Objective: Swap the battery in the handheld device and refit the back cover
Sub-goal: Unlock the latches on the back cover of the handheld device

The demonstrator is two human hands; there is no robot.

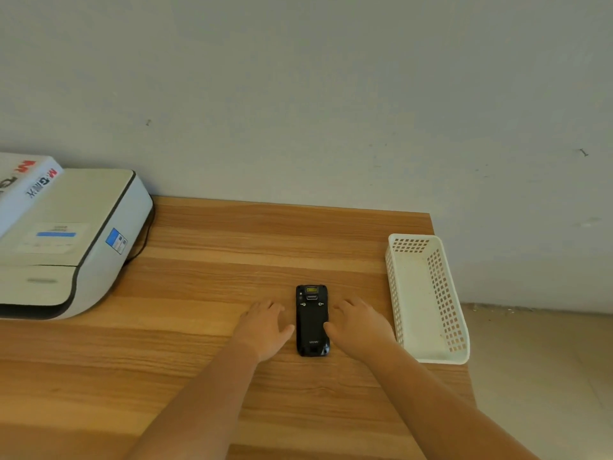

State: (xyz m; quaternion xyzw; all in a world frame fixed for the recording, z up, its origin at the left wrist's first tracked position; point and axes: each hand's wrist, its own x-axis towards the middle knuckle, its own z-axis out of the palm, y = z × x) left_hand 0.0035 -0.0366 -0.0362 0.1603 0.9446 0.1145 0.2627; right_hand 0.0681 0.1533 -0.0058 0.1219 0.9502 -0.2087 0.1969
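Note:
A black handheld device point(311, 322) lies face down on the wooden table point(232, 267), its back cover on and two latch marks near its top. My left hand point(265, 327) rests flat on the table just left of it, fingers apart, thumb close to the device's left edge. On the other side lies my right hand point(360, 323), fingers apart, with its thumb touching the device's right edge. Neither hand holds anything. No loose battery shows.
A white perforated plastic basket point(428, 300) stands at the table's right edge, nothing visible inside. A white printer point(69, 244) with a white box point(23, 184) on top fills the left. The wall runs behind; the floor drops off to the right.

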